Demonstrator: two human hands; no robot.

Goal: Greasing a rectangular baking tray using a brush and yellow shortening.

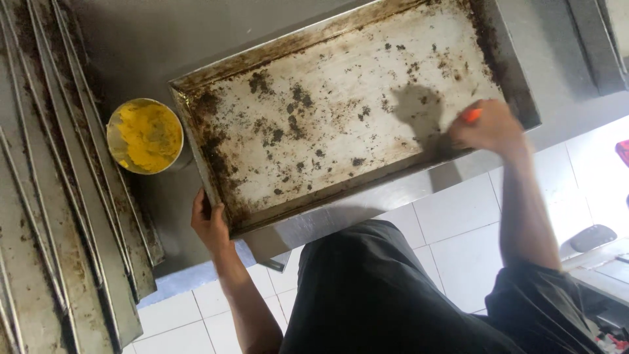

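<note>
A large rectangular metal baking tray, stained with dark burnt patches, lies on a steel counter. My left hand grips the tray's near left corner. Closed around a tool with an orange handle, my right hand presses down at the tray's near right edge. The tool's working end is hidden under the hand.
A round tin holding yellow grease stands left of the tray. Several more dirty trays are stacked at the far left. White floor tiles and my dark clothing show below the counter edge.
</note>
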